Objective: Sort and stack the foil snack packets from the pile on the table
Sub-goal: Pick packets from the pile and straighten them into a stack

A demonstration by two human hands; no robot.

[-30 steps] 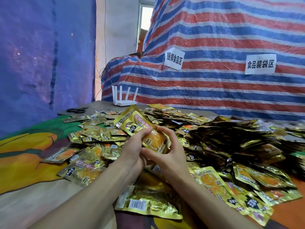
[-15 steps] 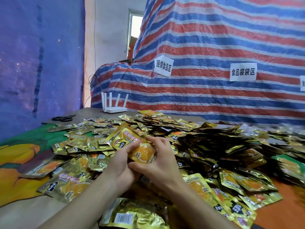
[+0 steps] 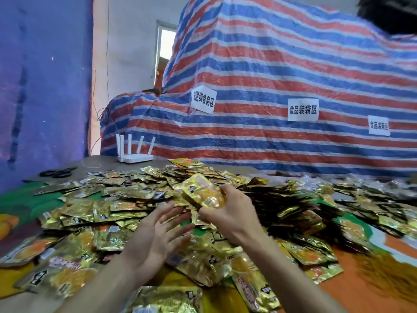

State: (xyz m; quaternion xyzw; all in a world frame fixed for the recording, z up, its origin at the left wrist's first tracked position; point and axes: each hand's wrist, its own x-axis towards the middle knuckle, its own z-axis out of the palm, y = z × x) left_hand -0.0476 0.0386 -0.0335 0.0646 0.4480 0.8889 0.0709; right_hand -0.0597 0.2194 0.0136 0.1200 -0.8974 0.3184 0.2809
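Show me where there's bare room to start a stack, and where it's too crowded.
Bare grey tabletop lies between the scissors and the router, behind the pile. Bare orange cloth shows at the near right, past the pile's edge. It is crowded everywhere under the left hand and the right hand, which grips a packet.

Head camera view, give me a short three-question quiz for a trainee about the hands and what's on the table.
1. True or false: the left hand grips a packet.
2. The right hand holds: A a bottle, B gold packets, C a box?
3. What dark tool lies on the table left of the white router?
Key: 1 false, it is open; 2 B; 3 scissors.
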